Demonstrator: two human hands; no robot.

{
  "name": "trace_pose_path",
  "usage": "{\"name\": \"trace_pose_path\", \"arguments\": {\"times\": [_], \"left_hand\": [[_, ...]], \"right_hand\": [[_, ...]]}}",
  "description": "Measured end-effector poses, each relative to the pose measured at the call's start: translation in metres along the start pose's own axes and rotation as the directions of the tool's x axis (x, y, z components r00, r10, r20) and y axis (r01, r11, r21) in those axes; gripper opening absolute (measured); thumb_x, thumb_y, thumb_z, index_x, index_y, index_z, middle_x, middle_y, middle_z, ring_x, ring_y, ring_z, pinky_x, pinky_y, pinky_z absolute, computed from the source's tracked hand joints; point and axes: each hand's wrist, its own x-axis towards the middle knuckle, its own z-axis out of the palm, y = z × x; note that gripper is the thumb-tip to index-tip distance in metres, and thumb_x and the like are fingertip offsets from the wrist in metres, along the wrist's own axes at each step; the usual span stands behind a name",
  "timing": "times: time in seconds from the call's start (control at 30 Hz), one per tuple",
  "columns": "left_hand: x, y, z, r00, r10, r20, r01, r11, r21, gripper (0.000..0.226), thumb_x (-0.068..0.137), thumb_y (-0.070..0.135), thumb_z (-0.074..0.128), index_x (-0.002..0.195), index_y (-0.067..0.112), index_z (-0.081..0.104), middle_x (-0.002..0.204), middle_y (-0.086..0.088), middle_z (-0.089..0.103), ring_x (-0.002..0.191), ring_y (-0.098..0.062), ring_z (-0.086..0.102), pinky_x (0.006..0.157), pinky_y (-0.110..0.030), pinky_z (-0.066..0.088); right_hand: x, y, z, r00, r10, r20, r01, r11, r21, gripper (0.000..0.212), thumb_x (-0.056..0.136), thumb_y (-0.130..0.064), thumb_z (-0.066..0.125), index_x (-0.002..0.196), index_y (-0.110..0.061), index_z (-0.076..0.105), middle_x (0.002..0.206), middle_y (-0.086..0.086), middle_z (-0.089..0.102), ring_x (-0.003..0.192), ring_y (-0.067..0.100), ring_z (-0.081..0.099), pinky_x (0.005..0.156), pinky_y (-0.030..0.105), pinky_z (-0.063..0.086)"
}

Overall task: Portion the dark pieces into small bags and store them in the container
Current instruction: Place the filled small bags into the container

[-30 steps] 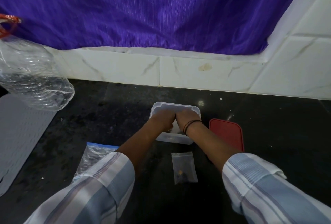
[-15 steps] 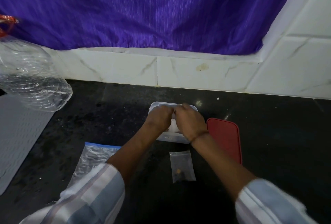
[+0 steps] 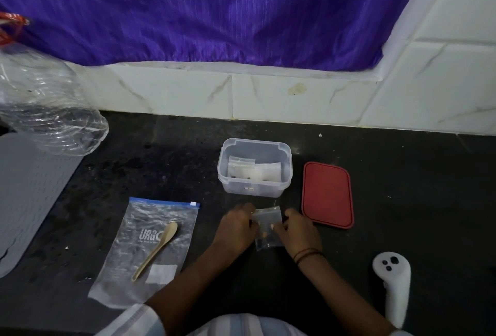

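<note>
The small bag (image 3: 268,228), clear and holding a few dark pieces near its bottom, sits low over the dark surface (image 3: 402,201) between the two hands, just in front of the container (image 3: 255,168). The fingers (image 3: 248,215) of the left hand (image 3: 236,228) curl onto the bag's left edge near its top, and the fingers (image 3: 279,228) of the right hand (image 3: 298,231) curl onto its right edge, a pale fingernail showing against the plastic. Both hands pinch the bag, knuckles up, backs toward the camera. Whether the bag's lower edge rests on the surface cannot be told.

From the hands, both forearms run back toward the bottom of the view, converging there. The right wrist wears a dark band (image 3: 306,254); striped sleeves (image 3: 241,325) show at the lower edge.

The container is clear and open, with pale small bags (image 3: 252,170) lying inside it. Its red lid (image 3: 327,194) lies flat just to its right, apart from it. To the left of the hands lies a large zip bag (image 3: 150,249) with a blue seal, flat on the surface, and a pale spoon (image 3: 158,248) rests on top of it. A white controller (image 3: 393,287) lies near the right forearm. A crumpled clear plastic bottle (image 3: 48,105) lies at far left above a grey mat (image 3: 26,196). A purple cloth (image 3: 214,8) hangs over the white tiled wall (image 3: 295,96) behind.
</note>
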Motion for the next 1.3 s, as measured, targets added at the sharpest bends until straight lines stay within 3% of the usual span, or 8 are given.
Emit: {"name": "trace_pose_path", "arguments": {"times": [0.27, 0.5, 0.77, 0.9, 1.0, 1.1, 1.2, 1.3], "left_hand": [[-0.014, 0.002, 0.002, 0.964, -0.267, 0.007, 0.235, 0.832, -0.502, 0.018, 0.085, 0.01, 0.072, 0.1, 0.019, 0.069, 0.088, 0.006, 0.072, 0.084, -0.011, 0.069, 0.075, -0.019, 0.055], [-0.017, 0.011, -0.034, 0.954, -0.257, -0.156, 0.056, 0.662, -0.747, 0.01, 0.092, 0.012, 0.069, 0.098, 0.019, 0.067, 0.093, 0.003, 0.075, 0.09, -0.01, 0.072, 0.081, -0.027, 0.057], [0.027, 0.011, -0.085, 0.881, -0.215, -0.422, -0.101, 0.785, -0.611, 0.011, 0.094, 0.013, 0.068, 0.101, 0.021, 0.065, 0.098, 0.002, 0.07, 0.092, -0.013, 0.069, 0.083, -0.038, 0.061], [0.044, -0.005, -0.09, 0.858, -0.172, -0.484, -0.079, 0.887, -0.454, 0.015, 0.093, 0.012, 0.07, 0.106, 0.015, 0.065, 0.104, -0.004, 0.068, 0.094, -0.015, 0.067, 0.085, -0.038, 0.06], [0.051, -0.011, -0.091, 0.87, -0.147, -0.47, -0.036, 0.933, -0.358, 0.02, 0.092, 0.01, 0.07, 0.112, 0.011, 0.067, 0.11, -0.007, 0.067, 0.101, -0.019, 0.065, 0.091, -0.033, 0.057], [0.056, -0.014, -0.088, 0.887, -0.069, -0.457, -0.056, 0.965, -0.255, 0.025, 0.091, 0.008, 0.07, 0.116, 0.009, 0.068, 0.115, -0.009, 0.067, 0.107, -0.022, 0.062, 0.093, -0.034, 0.054], [0.061, -0.019, -0.083, 0.889, -0.008, -0.458, -0.064, 0.988, -0.141, 0.026, 0.088, 0.006, 0.071, 0.114, 0.01, 0.07, 0.114, -0.01, 0.067, 0.105, -0.025, 0.059, 0.092, -0.029, 0.047], [0.064, -0.025, -0.077, 0.885, 0.007, -0.466, -0.045, 0.997, -0.07, 0.026, 0.085, 0.005, 0.072, 0.11, 0.012, 0.072, 0.112, -0.009, 0.068, 0.103, -0.027, 0.059, 0.089, -0.021, 0.036]], "right_hand": [[-0.017, -0.008, 0.004, 0.996, -0.067, -0.06, 0.085, 0.92, 0.383, 0.01, 0.08, -0.012, 0.063, 0.07, -0.013, 0.06, 0.063, -0.001, 0.059, 0.06, 0.013, 0.053, 0.062, 0.036, 0.047], [-0.032, -0.036, -0.035, 0.96, -0.251, -0.123, 0.275, 0.766, 0.582, 0.01, 0.089, -0.013, 0.062, 0.08, -0.011, 0.057, 0.073, 0.0, 0.058, 0.067, 0.009, 0.052, 0.063, 0.03, 0.046], [0.038, -0.105, -0.086, 0.923, -0.153, -0.352, 0.315, 0.827, 0.465, 0.011, 0.088, -0.011, 0.059, 0.098, -0.016, 0.057, 0.085, -0.003, 0.058, 0.079, 0.015, 0.057, 0.07, 0.028, 0.044], [0.085, -0.126, -0.081, 0.97, -0.102, -0.22, 0.158, 0.953, 0.258, 0.01, 0.09, -0.009, 0.053, 0.097, -0.008, 0.061, 0.089, 0.004, 0.058, 0.085, 0.021, 0.058, 0.062, 0.022, 0.036], [0.106, -0.138, -0.069, 0.996, -0.056, 0.063, 0.057, 0.998, -0.021, 0.02, 0.092, -0.011, 0.053, 0.106, -0.004, 0.065, 0.096, 0.011, 0.065, 0.09, 0.028, 0.064, 0.059, 0.024, 0.04], [0.113, -0.147, -0.06, 0.967, 0.049, 0.248, -0.049, 0.999, -0.006, 0.027, 0.093, -0.014, 0.057, 0.118, -0.004, 0.06, 0.094, 0.01, 0.062, 0.088, 0.027, 0.062, 0.065, 0.028, 0.048], [0.122, -0.149, -0.046, 0.935, 0.125, 0.331, -0.136, 0.991, 0.011, 0.016, 0.097, -0.018, 0.051, 0.103, -0.005, 0.058, 0.092, 0.011, 0.062, 0.095, 0.028, 0.062, 0.083, 0.033, 0.052], [0.126, -0.144, -0.031, 0.972, 0.074, 0.224, -0.055, 0.995, -0.089, 0.013, 0.101, -0.018, 0.043, 0.104, -0.01, 0.054, 0.095, 0.01, 0.058, 0.082, 0.021, 0.052, 0.073, 0.029, 0.044]]}}
